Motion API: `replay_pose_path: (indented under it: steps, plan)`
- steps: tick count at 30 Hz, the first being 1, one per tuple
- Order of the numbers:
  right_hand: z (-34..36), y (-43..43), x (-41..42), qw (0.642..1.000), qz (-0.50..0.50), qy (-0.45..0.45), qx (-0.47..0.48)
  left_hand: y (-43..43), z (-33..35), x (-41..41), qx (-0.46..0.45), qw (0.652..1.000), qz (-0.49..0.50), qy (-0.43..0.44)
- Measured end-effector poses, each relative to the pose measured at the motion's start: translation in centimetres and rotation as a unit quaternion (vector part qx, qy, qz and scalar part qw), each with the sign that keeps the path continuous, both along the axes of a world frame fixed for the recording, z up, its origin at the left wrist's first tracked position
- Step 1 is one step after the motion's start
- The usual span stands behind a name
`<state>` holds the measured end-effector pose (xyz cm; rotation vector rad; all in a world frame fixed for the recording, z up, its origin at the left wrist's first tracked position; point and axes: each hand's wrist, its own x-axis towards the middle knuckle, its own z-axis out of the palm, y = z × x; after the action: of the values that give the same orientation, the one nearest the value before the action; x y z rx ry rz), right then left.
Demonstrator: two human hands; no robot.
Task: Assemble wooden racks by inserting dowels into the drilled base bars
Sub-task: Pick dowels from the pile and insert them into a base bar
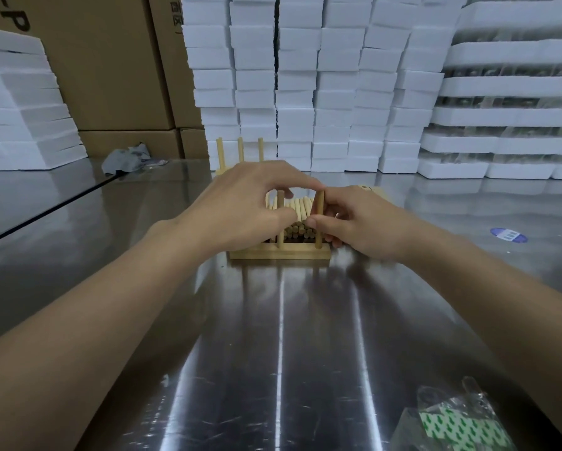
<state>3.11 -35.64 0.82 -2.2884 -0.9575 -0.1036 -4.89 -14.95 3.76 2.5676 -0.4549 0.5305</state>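
A wooden base bar (279,254) lies on the steel table (273,336) in front of me. Two dowels stand upright in it: one near the middle (280,222) and one near the right end (319,209). My right hand (361,222) pinches the right dowel between thumb and fingers. My left hand (240,203) arches over the bar's left part, with its forefinger reaching to the top of the right dowel and its thumb beside the middle dowel. A pile of loose dowels (300,209) lies just behind the bar, partly hidden by both hands.
A finished rack with three upright dowels (240,151) stands behind my left hand. More wooden bars (375,191) peek out behind my right hand. White foam blocks (321,92) and cardboard boxes (117,66) wall the back. A plastic bag of green-patterned pads (452,424) lies at the near right.
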Motion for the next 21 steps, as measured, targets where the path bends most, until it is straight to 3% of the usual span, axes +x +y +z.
replay_pose_path:
  steps: [15, 21]
  plan:
    - [0.0, 0.5, -0.3, 0.998, -0.018, -0.031, -0.046, 0.2, -0.2, 0.3, 0.012, 0.999, 0.028, -0.032]
    - [0.0, 1.2, -1.5, 0.995, -0.077, -0.029, -0.048, 0.2, -0.2, 0.6, 0.025, 0.999, -0.005, -0.042]
